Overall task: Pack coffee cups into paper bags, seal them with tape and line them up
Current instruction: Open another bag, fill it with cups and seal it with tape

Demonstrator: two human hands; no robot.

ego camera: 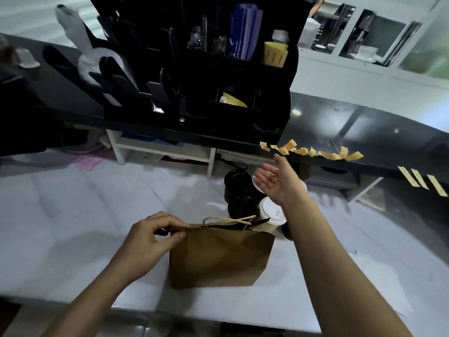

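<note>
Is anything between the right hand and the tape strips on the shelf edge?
Nothing visible. The right hand is open, raised just below the tape strips stuck along the dark shelf edge, open air between.

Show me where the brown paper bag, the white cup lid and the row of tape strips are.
brown paper bag (218, 259): head view, middle of its front face.
white cup lid (272, 211): head view, top of the lid.
tape strips (328, 154): head view, one strip on the shelf edge.
</note>
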